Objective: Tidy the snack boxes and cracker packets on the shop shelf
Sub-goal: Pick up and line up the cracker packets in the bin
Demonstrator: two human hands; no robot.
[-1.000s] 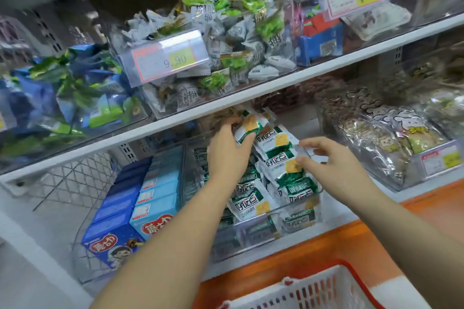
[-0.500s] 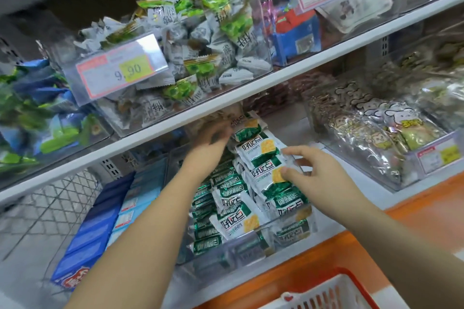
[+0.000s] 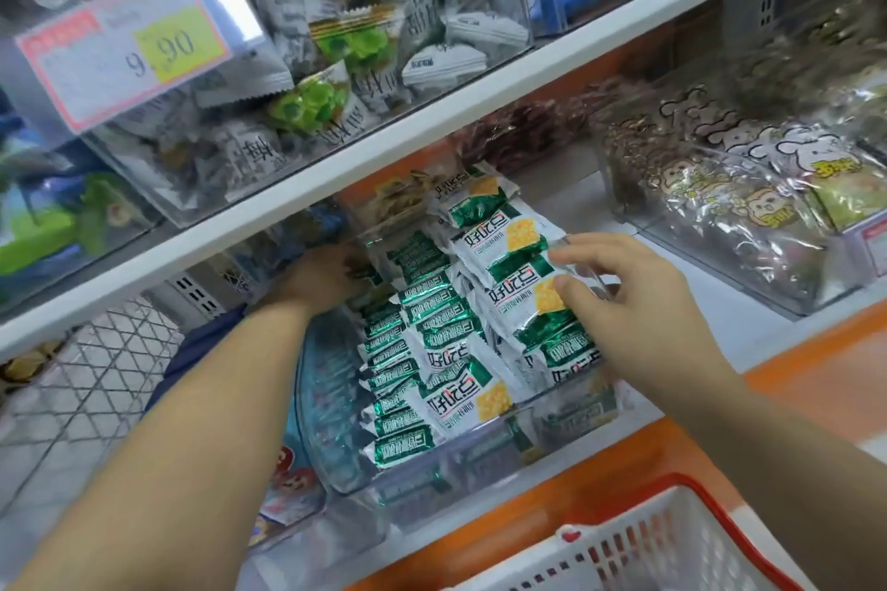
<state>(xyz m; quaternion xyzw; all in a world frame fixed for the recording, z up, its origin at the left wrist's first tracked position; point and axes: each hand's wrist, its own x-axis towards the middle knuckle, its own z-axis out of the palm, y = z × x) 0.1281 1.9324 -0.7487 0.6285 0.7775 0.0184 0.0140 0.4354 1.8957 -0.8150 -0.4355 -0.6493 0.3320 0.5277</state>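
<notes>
Spanning the view are two white shelves: the upper shelf (image 3: 480, 110) and the orange-edged lower shelf (image 3: 729, 317). On the upper shelf a clear tub (image 3: 144, 168) of grey and green sweets is stocked. On the lower shelf, at right, a clear tray (image 3: 749, 274) of cartoon-printed bags is kept. At its centre a clear bin (image 3: 331, 422) is filled with green-and-white packets (image 3: 461, 394), stood in rows at left and laid flat and overlapping at right. A white, red-rimmed basket (image 3: 672, 537) is seen below. Blue boxes (image 3: 293, 480) are shelved just left of the bin, largely hidden by the left forearm. A price tag (image 3: 129, 48) marked 9.90 is fixed to the tub. The left hand (image 3: 321, 276) is placed at the bin's back left; its fingers are hidden, so its grasp cannot be told. The right hand (image 3: 638, 302) is held over the flat packets, with the thumb laid on one; whether it is pinched cannot be told.
</notes>
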